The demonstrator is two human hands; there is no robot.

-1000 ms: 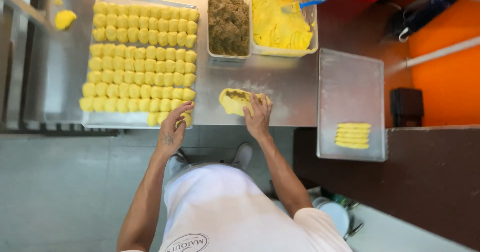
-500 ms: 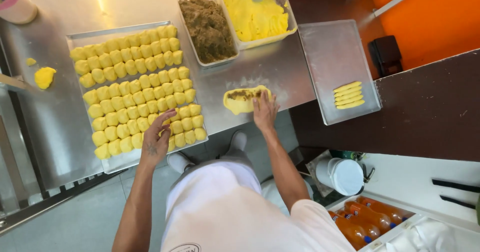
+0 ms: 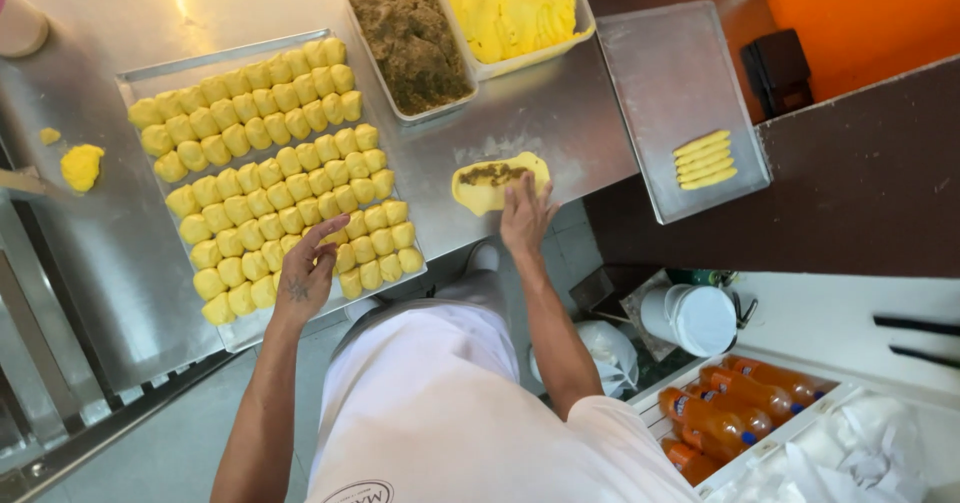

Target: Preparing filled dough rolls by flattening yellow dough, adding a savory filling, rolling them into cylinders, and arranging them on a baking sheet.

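Dough piece: a flat yellow dough piece (image 3: 490, 183) with a strip of brown filling along its top lies on the bare steel table (image 3: 540, 113), near the front edge, between the big tray and the small tray.
Right hand: the right hand (image 3: 524, 213) lies flat with fingers spread, fingertips touching the near edge of the dough piece; it grips nothing.
Left hand: the left hand (image 3: 308, 273) rests palm down with loosely spread fingers on the near corner of the big tray, touching the nearest yellow pieces; it pinches nothing.
Apron: a white apron (image 3: 430, 403) fills the near foreground below both arms.
Bottles: orange drink bottles (image 3: 730, 408) lie in a white crate at the lower right, beside a white lidded bucket (image 3: 695, 318).
Big tray: the big tray (image 3: 160, 68) holds close rows of shaped dough pieces (image 3: 270, 173), nearly filling it.
Small tray: the small tray (image 3: 670, 83) at the right holds a few flat yellow strips (image 3: 703, 159) stacked near its front corner.
Scraps: a yellow dough lump (image 3: 81, 166) and a small crumb lie on the table left of the big tray.
Filling tub: a rectangular tub of brown filling (image 3: 408, 33) stands beyond the dough piece.
Dough tub: a tub of yellow dough (image 3: 510, 8) stands just beside it, at the far edge.
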